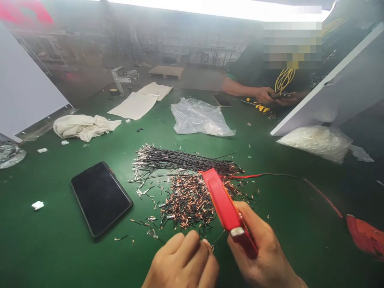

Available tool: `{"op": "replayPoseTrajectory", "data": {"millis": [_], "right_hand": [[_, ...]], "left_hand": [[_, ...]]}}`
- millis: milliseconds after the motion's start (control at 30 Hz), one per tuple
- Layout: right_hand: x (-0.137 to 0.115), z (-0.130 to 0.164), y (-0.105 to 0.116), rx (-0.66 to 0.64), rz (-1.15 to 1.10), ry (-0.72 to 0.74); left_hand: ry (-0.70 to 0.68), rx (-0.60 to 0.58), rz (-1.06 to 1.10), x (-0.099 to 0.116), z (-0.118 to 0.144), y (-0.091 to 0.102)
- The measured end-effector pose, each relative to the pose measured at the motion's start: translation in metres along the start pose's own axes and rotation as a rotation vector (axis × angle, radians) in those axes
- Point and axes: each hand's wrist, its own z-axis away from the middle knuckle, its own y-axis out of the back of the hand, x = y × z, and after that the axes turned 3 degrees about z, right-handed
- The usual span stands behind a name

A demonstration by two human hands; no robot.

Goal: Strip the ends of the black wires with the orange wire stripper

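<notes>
Green table (pixel 60 240) with phone (pixel 101 198), black wire bundle (pixel 183 160), cut scraps (pixel 189 202), plastic bag (pixel 199 118), cloth (pixel 85 126).

Black phone (pixel 101 199), white cloth (pixel 85 126), clear plastic bag (pixel 199 118), paper sheets (pixel 139 102), green table (pixel 60 248)

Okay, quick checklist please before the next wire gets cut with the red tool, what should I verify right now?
1. Right hand has a grip on the red tool: ok.
2. Left hand pinches a thin wire by the tool: ok.
3. Wire seated in the tool: cannot tell.
4. Bundle of black wires lies beyond the tool: ok.
5. Phone apart from the cut scraps: ok.
</notes>
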Motion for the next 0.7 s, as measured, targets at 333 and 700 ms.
{"op": "replayPoseTrajectory", "data": {"millis": [333, 700], "right_hand": [[0.015, -0.010, 0.005, -0.070, 0.076, -0.146], [0.015, -0.009, 0.004, -0.083, -0.272, -0.291]], "left_hand": [[0.055, -0.090, -0.097, -0.016, 0.012, 0.010], [0.138, -0.106, -0.064, -0.020, 0.015, 0.013]]}}
